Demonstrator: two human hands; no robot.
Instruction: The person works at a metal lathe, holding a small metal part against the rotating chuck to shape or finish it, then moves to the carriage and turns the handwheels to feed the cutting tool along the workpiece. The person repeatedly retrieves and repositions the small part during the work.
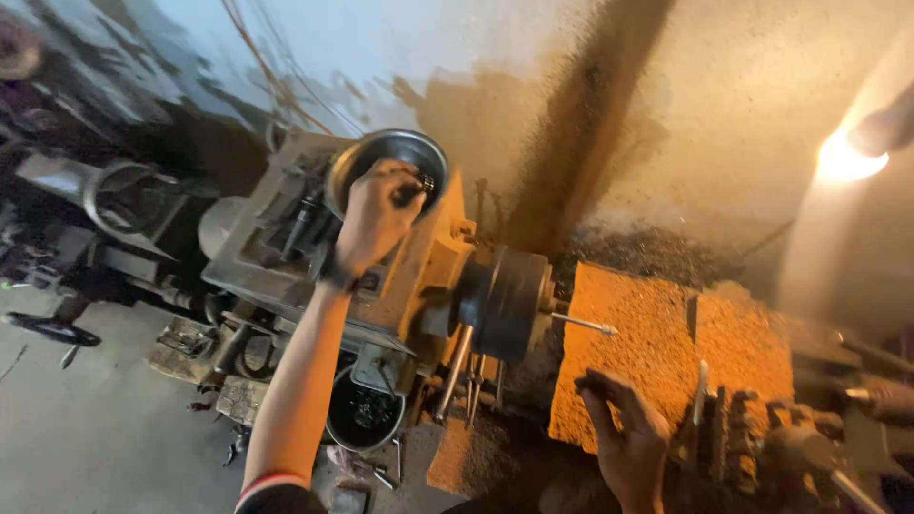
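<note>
While the lathe [381, 276] stands tilted in view, findings follow.
Left hand [376, 221]: fingers curled shut on a small dark part [411, 190], held over the metal bowl [390, 157] atop the headstock.
Right hand [624, 433]: fingers together, resting flat on the chip-covered carriage [657, 352].
Workpiece: thin steel rod [583, 325], long axis running from the chuck [509, 303] toward the carriage, just above the right hand, which is nearer.
Texture: gritty orange swarf.

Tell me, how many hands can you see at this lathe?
2: the left hand reaches into the metal bowl on the headstock; the right hand rests by the shavings-covered carriage.
</note>
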